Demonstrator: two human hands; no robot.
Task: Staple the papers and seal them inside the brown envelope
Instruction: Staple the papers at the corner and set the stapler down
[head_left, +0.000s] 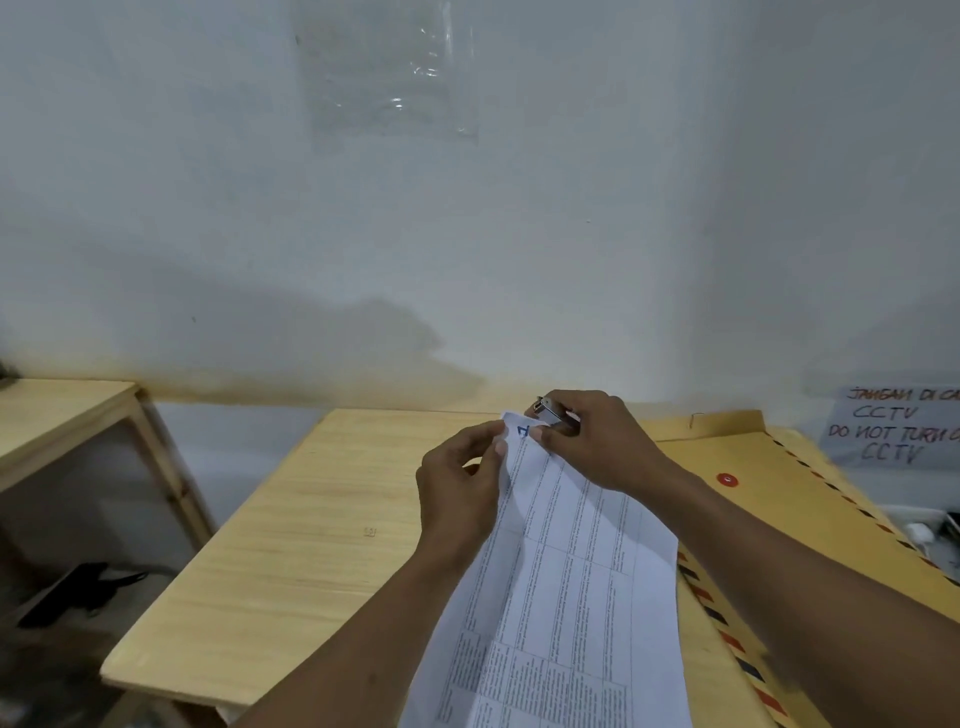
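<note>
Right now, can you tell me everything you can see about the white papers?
The papers are white sheets printed with tables of small text and a blue mark near the top corner. They look thin, creased lengthwise, and are held over the wooden table. The left hand pinches their top left edge; the right hand holds a metal stapler on the top corner. A brown envelope lies to their right.

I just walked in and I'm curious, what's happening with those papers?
A person is stapling the printed papers. The left-hand grip pinches their top edge, holding them up over the wooden table. The right-hand grip holds a small metal stapler at their top corner. The brown envelope lies flat on the table to the right, and the papers are not in it yet.
</note>
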